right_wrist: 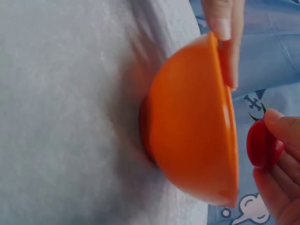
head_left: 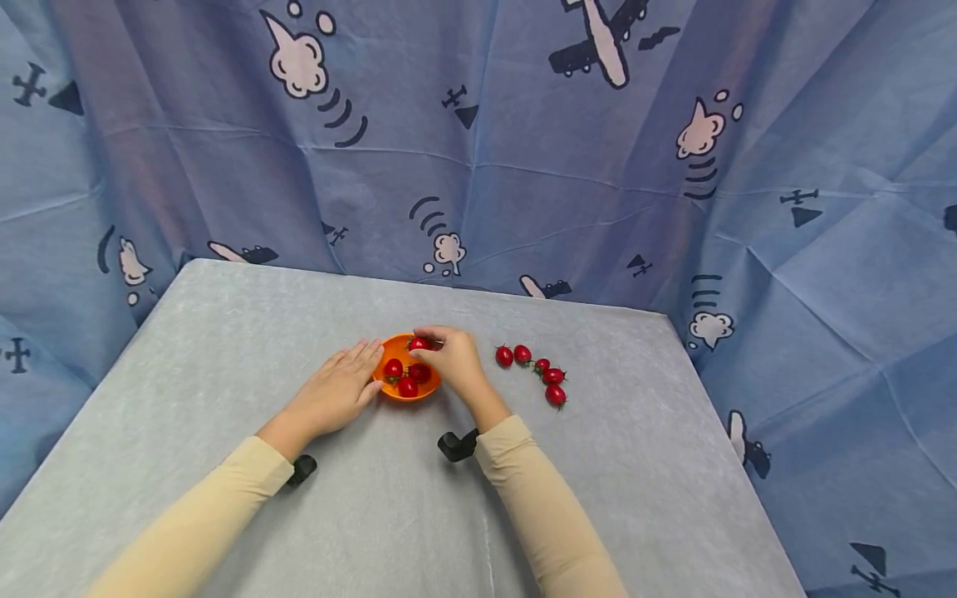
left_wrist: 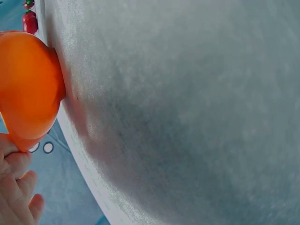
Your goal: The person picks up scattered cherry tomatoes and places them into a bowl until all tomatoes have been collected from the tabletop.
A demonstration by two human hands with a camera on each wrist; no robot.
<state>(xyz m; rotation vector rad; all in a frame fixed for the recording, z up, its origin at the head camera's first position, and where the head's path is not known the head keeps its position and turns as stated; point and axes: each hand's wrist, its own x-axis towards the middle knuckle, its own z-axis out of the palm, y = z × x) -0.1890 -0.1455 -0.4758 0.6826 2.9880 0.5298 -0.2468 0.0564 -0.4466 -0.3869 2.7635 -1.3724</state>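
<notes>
An orange bowl (head_left: pixel 396 399) stands on the table, with three red cherry tomatoes (head_left: pixel 407 387) visible inside. At its left rim rests my left hand (head_left: pixel 340 389), fingers fairly straight, fingertips and thumb touching the edge. Over the far right part of the bowl, my right hand (head_left: pixel 458 361) pinches another cherry tomato (right_wrist: pixel 263 143) between thumb and fingers. The right wrist view shows this tomato just above the rim, its green stem end facing the bowl. In the left wrist view, the bowl's outer side (left_wrist: pixel 30 84) appears with the left fingers at its rim.
Several loose cherry tomatoes (head_left: pixel 553 376) lie in a curved row to the right of the bowl. The table (head_left: pixel 224 357) has a light grey cover. A blue patterned curtain (head_left: pixel 419 166) hangs behind it and along its sides.
</notes>
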